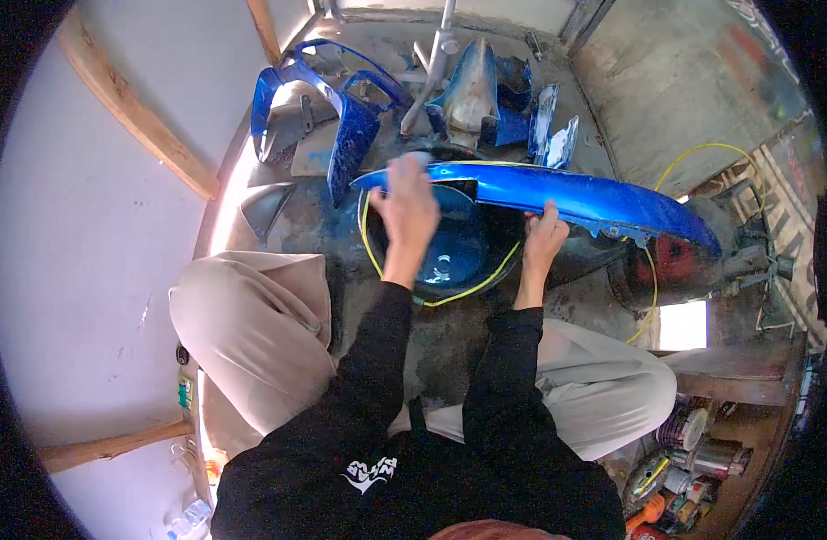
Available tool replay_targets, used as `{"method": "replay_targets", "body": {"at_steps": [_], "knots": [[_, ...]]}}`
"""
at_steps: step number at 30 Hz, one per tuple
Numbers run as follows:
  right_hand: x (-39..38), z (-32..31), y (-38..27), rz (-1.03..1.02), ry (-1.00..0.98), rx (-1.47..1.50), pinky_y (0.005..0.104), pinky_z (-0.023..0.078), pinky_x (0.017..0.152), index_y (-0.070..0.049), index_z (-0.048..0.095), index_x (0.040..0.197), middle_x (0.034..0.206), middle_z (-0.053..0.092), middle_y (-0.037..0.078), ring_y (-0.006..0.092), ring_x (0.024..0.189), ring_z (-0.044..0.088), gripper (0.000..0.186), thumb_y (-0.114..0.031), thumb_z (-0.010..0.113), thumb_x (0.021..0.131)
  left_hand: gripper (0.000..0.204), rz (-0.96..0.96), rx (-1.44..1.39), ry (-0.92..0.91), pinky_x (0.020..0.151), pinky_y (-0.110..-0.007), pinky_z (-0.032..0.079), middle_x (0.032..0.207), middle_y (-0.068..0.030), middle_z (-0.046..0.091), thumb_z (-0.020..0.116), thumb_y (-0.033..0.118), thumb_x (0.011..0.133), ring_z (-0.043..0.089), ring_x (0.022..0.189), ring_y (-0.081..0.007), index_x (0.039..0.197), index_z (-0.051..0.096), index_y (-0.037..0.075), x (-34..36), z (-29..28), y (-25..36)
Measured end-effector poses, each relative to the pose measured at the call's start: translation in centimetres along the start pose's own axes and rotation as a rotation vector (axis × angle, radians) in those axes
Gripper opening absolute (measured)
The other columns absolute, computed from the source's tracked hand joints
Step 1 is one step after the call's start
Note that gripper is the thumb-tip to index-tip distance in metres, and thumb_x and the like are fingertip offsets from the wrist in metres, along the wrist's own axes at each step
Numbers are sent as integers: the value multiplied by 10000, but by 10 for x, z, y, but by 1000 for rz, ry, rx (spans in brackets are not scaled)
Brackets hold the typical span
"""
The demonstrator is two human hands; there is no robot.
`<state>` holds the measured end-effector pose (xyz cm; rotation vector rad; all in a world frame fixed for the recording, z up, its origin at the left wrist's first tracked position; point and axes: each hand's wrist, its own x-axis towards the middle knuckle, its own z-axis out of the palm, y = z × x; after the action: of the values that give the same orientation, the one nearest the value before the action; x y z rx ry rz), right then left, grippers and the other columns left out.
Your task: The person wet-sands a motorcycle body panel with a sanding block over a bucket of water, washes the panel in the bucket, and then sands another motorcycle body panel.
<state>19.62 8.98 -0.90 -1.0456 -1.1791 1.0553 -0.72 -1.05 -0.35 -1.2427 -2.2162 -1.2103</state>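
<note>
Hands, two and bare, work at a long, curved, glossy blue panel point(593, 196) raised above a round, dark basin point(476, 256) on the middle of a grey floor point(431, 346). The panel hides the basin's far side, and its wide right end covers part of a red and black object point(670, 261) near the floor's right edge. The left hand point(408, 207) is blurred; it seems to have something pale under its fingertips, and whether it grips the panel's narrow left end or only touches it cannot be told. The right hand point(546, 234) is clamped on the panel's lower edge near the middle, its thumb side up, with some fingers out of sight underneath.

The hands are apart, with the basin's opening between them. Both forearms reach forward in black sleeves point(373, 337) between bent knees in pale trousers point(251, 333). A thin yellow hose point(467, 292) curves around the basin's near side.

Toward the floor's far left corner stands an open blue fairing point(355, 135); along the far edge are a worn blue and pale shell point(472, 94) and a grey post point(440, 54). Tins and spools point(701, 454) crowd the near right corner, partly cut off by the dark, round border.
</note>
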Motion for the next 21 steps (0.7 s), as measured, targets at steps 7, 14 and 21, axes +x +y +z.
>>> {"method": "replay_targets", "body": {"at_steps": [7,14,21], "knots": [[-2,-2,-5,-30,18,-90,304,320,513,10,654,628,566,529,-1,87,517,437,567,-362,568,1048,320,180,-22,-130,1049,-602,300,1421,-58,556,526,191,1012,440,1422,-231,1327,580,172,-12,5,53],[-1,0,-4,-22,16,-67,307,343,517,1,617,603,568,549,12,91,524,455,572,-355,569,1049,346,-175,72,-103,986,-668,351,1392,-80,584,547,210,1007,501,1344,-289,1345,595,158,11,-11,-24],[1,-3,-3,-53,-6,-64,314,360,519,1,601,588,570,569,27,98,521,470,569,-330,575,1050,416,183,-125,-59,1052,-618,298,1466,-99,579,569,126,984,484,1420,-285,1400,558,131,-22,19,52]]}}
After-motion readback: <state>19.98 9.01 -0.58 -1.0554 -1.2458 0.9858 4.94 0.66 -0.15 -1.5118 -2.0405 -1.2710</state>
